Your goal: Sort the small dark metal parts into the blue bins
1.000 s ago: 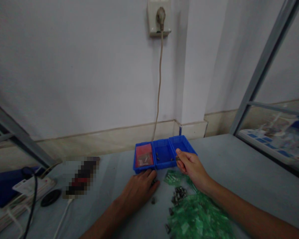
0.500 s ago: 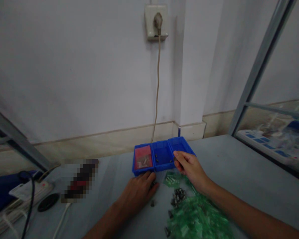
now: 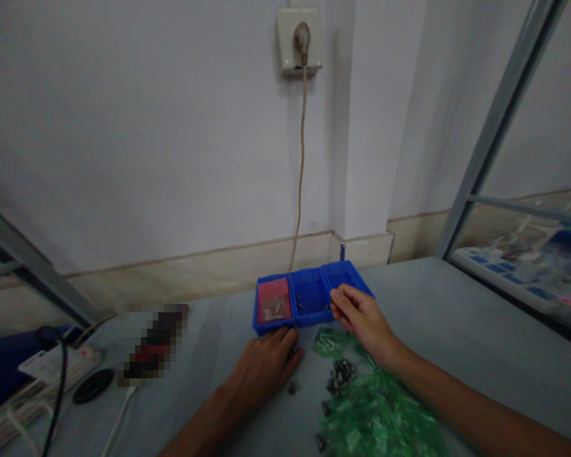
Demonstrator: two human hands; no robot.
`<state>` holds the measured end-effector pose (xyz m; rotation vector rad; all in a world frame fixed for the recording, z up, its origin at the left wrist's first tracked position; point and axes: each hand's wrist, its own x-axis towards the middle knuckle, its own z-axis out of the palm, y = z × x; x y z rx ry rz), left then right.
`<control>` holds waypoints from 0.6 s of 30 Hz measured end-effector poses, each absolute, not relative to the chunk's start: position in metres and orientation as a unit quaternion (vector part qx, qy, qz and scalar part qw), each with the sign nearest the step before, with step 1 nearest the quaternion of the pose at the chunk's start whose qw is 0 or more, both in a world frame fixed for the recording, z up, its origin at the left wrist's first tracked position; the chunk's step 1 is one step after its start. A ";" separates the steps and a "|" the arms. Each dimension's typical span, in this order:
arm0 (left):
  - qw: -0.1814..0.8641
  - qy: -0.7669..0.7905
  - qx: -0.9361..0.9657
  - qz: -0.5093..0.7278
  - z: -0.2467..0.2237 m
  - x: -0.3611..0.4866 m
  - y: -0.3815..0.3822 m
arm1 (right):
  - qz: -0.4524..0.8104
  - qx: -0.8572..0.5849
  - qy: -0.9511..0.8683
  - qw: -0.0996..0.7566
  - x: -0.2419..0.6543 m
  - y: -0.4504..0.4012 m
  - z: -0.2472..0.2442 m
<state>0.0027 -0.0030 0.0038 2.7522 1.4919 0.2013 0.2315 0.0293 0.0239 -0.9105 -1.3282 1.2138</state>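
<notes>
Three joined blue bins [image 3: 310, 322] stand at the back of the grey table. A red piece with a clear bag of small parts [image 3: 273, 301] lies in the left bin; a few small dark parts [image 3: 299, 306] are in the middle one. My left hand [image 3: 273, 355] rests in front of the left bin, fingers curled over small dark pieces. My right hand [image 3: 354, 313] is pinched at the right bins' front edge; what it holds is hidden. Between my arms are a pile of small metal parts [image 3: 341, 376], a green bag of parts [image 3: 327, 342] and a heap of green bags [image 3: 383, 419].
A pixelated object [image 3: 155, 346] with a white cable and a black round disc [image 3: 92, 386] lie at the left, beside a power strip [image 3: 61, 374]. Metal frame bars [image 3: 490, 120] rise at both sides. A plugged socket [image 3: 299, 41] is on the wall.
My right hand has shifted very slightly up and left, with its fingers still pinched. My left hand stays in place.
</notes>
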 end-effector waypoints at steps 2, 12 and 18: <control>-0.001 0.475 0.878 0.064 0.003 0.003 -0.003 | 0.506 -0.382 -0.561 0.533 0.231 0.029 0.025; 0.002 0.470 0.880 0.071 0.002 0.002 -0.003 | 0.485 -0.382 -0.587 0.524 0.233 0.029 0.024; 0.008 0.477 0.877 0.061 0.006 0.003 -0.004 | 0.456 -0.395 -0.610 0.514 0.233 0.028 0.029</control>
